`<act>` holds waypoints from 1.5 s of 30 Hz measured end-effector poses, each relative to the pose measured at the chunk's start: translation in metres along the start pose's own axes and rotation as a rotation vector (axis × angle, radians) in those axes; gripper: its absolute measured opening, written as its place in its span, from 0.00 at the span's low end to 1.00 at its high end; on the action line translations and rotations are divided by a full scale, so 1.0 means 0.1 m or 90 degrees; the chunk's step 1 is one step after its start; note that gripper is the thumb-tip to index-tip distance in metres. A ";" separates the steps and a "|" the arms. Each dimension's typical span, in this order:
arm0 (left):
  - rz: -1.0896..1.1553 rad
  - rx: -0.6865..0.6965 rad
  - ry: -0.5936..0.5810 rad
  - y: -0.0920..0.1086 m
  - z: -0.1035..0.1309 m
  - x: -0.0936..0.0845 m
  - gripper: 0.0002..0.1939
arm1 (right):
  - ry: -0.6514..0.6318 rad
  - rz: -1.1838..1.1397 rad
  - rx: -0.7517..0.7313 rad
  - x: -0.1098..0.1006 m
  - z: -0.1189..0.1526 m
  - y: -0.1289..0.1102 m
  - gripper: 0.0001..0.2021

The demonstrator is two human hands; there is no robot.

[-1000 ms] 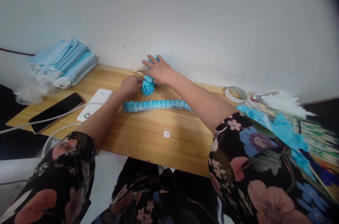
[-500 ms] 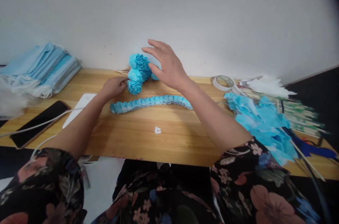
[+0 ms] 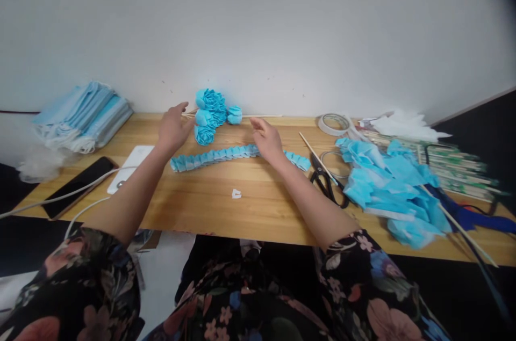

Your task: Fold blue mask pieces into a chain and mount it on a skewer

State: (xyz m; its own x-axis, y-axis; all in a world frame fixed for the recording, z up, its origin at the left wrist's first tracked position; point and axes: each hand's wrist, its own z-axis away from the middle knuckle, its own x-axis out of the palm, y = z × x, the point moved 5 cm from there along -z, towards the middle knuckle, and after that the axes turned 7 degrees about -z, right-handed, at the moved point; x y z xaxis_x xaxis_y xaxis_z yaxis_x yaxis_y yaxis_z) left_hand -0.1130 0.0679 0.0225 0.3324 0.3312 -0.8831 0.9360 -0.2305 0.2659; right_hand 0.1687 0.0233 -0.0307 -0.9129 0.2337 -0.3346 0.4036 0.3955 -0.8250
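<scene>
Several blue paper flowers on thin sticks lie in a cluster at the back of the table, by the wall. My left hand is open at their left, thumb and fingers apart, near the stick ends. A smaller blue flower lies to the right of the cluster, its stick pointing right. Just right of it, my right hand is open and holds nothing that I can see. A long pleated blue strip runs across the table, partly hidden under my right hand. A small white scrap lies nearer to me.
On the left are stacked blue face masks, a phone and a white device with a cable. On the right lie scissors, a tape roll, crumpled blue material and green-patterned packets.
My right hand has come down from above the flowers to their right, over the pleated strip. My left hand has opened and pulled slightly back from the flowers. The view has shifted slightly.
</scene>
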 end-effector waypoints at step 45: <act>0.244 -0.016 0.043 0.11 -0.70 0.29 0.39 | -0.153 0.231 -0.076 0.41 -0.56 -0.30 0.29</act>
State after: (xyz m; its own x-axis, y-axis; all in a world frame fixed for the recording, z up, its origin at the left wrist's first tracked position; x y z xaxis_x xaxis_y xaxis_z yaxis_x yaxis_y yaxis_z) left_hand -0.0849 0.1391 0.0270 0.6648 0.2849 -0.6905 0.7446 -0.3266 0.5821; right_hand 0.1228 0.0712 0.0058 -0.6938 0.1695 -0.7000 0.6912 0.4297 -0.5810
